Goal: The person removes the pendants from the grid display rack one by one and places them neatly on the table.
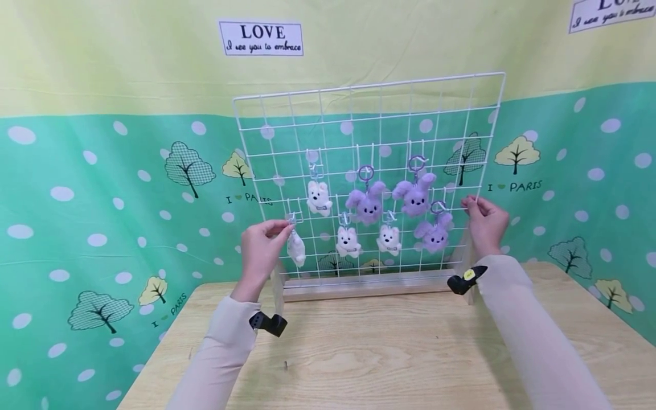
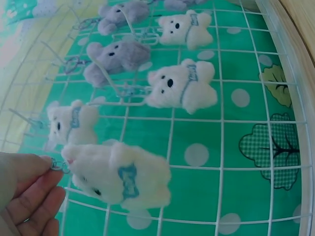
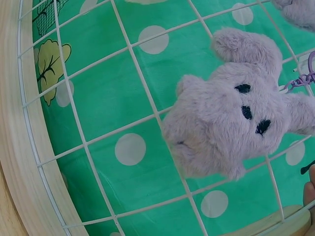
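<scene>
White dog (image 1: 296, 249) near grid edge (image 1: 247, 155)

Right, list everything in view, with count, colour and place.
Table: one, pale wood, below
Wooden stand: one, pale, on the table
Wire grid: one, white, held by the stand
Hooks: several, white, on the grid
White keychains: four plush, white, three low, one higher at left
Plush rabbits: three, purple, middle and right of the grid
Backdrop: green and yellow, behind
Labels: two, white, on the backdrop
Wrist cameras: two, black, one per wrist
Sleeves: two, pale, on the forearms
Hands: two, bare; left hand at the lower-left white keychain, right hand at the grid's right edge
</scene>
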### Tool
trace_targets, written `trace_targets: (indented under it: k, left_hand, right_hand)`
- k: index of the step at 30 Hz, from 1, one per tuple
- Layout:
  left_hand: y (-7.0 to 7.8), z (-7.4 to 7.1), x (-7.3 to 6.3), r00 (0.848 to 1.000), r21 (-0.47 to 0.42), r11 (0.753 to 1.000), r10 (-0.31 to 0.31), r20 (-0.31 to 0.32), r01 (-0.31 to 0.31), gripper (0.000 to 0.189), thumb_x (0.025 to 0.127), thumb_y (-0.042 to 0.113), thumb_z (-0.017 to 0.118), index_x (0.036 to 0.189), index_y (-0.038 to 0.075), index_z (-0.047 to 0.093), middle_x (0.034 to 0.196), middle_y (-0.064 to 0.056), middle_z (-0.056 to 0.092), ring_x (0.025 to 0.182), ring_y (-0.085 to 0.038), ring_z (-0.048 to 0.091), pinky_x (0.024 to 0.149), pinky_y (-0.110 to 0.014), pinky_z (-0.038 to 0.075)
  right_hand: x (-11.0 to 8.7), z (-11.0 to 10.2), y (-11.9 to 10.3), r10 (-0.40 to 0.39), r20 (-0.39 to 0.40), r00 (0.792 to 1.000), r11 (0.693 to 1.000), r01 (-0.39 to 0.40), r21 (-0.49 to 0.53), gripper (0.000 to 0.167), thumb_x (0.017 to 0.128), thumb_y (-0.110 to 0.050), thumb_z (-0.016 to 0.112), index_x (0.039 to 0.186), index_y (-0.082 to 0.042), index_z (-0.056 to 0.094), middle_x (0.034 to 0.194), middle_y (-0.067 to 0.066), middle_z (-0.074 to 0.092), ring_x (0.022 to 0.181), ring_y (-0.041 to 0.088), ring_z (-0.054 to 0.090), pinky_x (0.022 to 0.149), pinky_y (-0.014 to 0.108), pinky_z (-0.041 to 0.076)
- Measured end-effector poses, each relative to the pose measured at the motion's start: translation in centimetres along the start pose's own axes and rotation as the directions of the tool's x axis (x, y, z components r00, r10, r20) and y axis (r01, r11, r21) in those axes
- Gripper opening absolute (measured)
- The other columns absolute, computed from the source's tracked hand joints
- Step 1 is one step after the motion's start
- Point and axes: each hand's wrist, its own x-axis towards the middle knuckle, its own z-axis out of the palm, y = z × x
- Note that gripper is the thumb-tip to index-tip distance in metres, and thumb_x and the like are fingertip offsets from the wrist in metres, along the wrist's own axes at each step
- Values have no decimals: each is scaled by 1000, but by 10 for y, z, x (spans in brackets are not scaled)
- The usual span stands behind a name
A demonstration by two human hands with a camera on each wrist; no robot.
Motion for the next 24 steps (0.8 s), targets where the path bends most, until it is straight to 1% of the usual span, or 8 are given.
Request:
trace_targets:
  k: [4, 7, 10, 12, 15, 18, 21, 24]
  left_hand:
    - [4, -6, -6, 999, -16, 999, 27, -19, -28, 13, 85, 16, 70, 93, 6, 73, 88, -7, 72, 75, -16, 66, 62, -18, 50]
    - [6, -11, -12, 1000, -53, 998, 25, -12, -26, 12, 85, 15, 71, 92, 5, 73, 87, -8, 72, 75, -16, 66, 62, -17, 51]
    - [8, -16, -18, 1000, -83, 997, 5, 14, -4, 12, 84, 14, 71, 92, 5, 73, 87, -8, 72, 75, -17, 65, 61, -18, 51]
    - [8, -20, -24, 999, -84, 996, -15, 32, 18, 12, 84, 13, 71, 93, 6, 73, 87, -8, 72, 73, -16, 64, 57, -18, 50]
    - [5, -24, -32, 998, -69, 997, -34, 51, 38, 11, 84, 14, 72, 92, 7, 73, 88, -8, 72, 74, -16, 64, 54, -19, 48]
    - [1, -27, -41, 996, -61, 997, -52, 71, 56, 10, 83, 14, 72, 91, 7, 73, 88, -7, 72, 76, -17, 64, 57, -20, 49]
    - [-3, -29, -51, 993, -48, 996, -72, 90, 77, 10, 84, 14, 72, 91, 8, 73, 89, -6, 72, 81, -16, 64, 64, -20, 50]
    - [-9, -32, -59, 989, -51, 993, -105, 106, 111, 10, 84, 15, 72, 91, 8, 73, 88, -6, 72, 80, -15, 64, 66, -20, 50]
  right_hand:
    - [0, 0, 1, 1, 0, 1000, 1000, -1, 8, 36, 92, -30, 59, 119, -7, 63, 115, 6, 67, 94, 2, 64, 89, 19, 48]
    - [1, 0, 2, -2, -5, 1000, 1000, 3, 23, 37, 91, -30, 60, 118, -5, 64, 112, 4, 68, 91, 0, 64, 89, 20, 48]
    - [1, 1, 2, -5, -14, 1000, 999, 6, 47, 37, 91, -29, 61, 118, -3, 64, 108, 1, 70, 89, 0, 64, 88, 20, 49]
    - [2, 1, 3, -9, -17, 1000, 998, 10, 60, 37, 91, -28, 62, 117, -2, 64, 106, 0, 70, 88, 0, 64, 87, 19, 49]
    - [1, 1, 1, -9, -19, 1000, 998, 10, 63, 36, 91, -26, 62, 117, -2, 64, 103, -2, 71, 86, 0, 64, 85, 18, 50]
    - [1, 2, 1, -11, -19, 1000, 998, 13, 59, 35, 91, -25, 62, 117, -1, 64, 101, -3, 71, 85, 0, 65, 84, 17, 50]
    - [1, 1, 2, -9, -17, 1000, 998, 10, 66, 36, 90, -26, 62, 117, -2, 64, 101, -3, 71, 86, 0, 65, 84, 17, 50]
    - [2, 1, 3, -8, -17, 1000, 997, 9, 71, 36, 90, -26, 62, 117, -2, 64, 102, -3, 71, 87, 0, 65, 84, 17, 49]
